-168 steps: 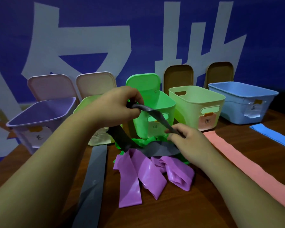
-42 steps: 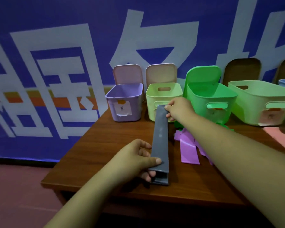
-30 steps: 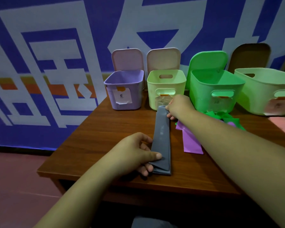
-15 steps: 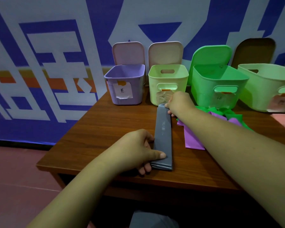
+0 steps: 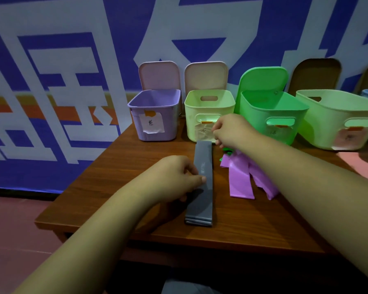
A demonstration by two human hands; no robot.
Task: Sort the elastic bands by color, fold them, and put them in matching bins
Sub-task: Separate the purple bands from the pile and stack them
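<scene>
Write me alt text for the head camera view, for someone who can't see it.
A person's left hand holds the middle of a long folded grey elastic band lying on a brown wooden table, the right hand at its far end. Crumpled purple elastic bands lie beside it, before a row of open plastic bins.

A wall [image 5: 89,15] of deep blue fills the upper half of the view, covered with very large white characters (cut off by the frame, so none reads whole). At the left an orange stripe [image 5: 40,109] runs across the lettering. A thin dark strip [image 5: 19,190] lines the foot of the wall, and below it lies a dull reddish floor [image 5: 13,234]. A brown wood-grain table [image 5: 119,166] stands against the wall, its left corner jutting toward the floor. The light is dim and even, and the space beneath the table is in deep shadow.
</scene>
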